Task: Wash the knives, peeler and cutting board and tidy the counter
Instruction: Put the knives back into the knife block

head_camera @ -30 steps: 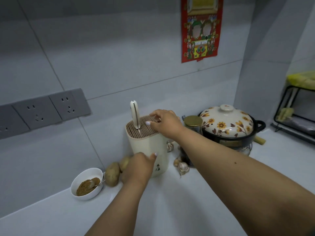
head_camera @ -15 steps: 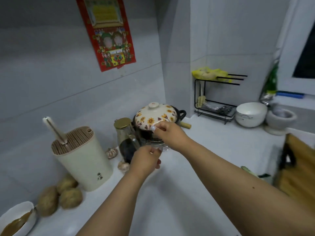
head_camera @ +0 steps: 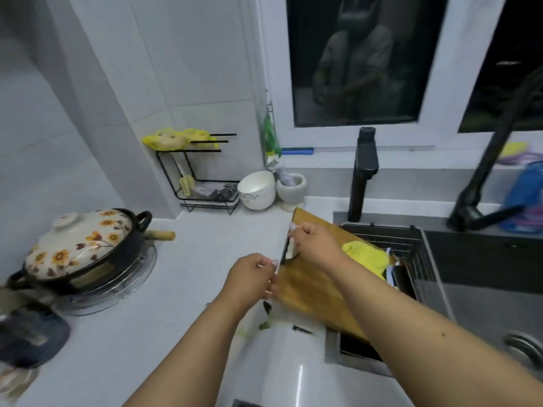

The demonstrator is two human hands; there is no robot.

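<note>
A wooden cutting board (head_camera: 311, 289) lies tilted across the counter's edge and the sink's left rim, its black handle loop (head_camera: 285, 254) at the left side. My right hand (head_camera: 316, 248) curls round that handle loop. My left hand (head_camera: 249, 277) sits lower at the board's left edge, curled fingers pinching the rim. A yellow cloth (head_camera: 365, 257) rests on the board's far side by the drain rack (head_camera: 405, 242). Knives and peeler are out of sight.
Green vegetable scraps (head_camera: 266, 321) lie on the white counter just below the board. A flowered clay pot (head_camera: 82, 245) stands left on a wire trivet. A white bowl (head_camera: 255, 189), a mortar (head_camera: 291, 186) and a black rack (head_camera: 202, 177) line the back. Black faucets (head_camera: 364, 171) rise behind the sink (head_camera: 484, 304).
My view swung right from the knife block to the sink. Both hands left the knife block, passed the clay pot and reached the cutting board's left edge and handle.
</note>
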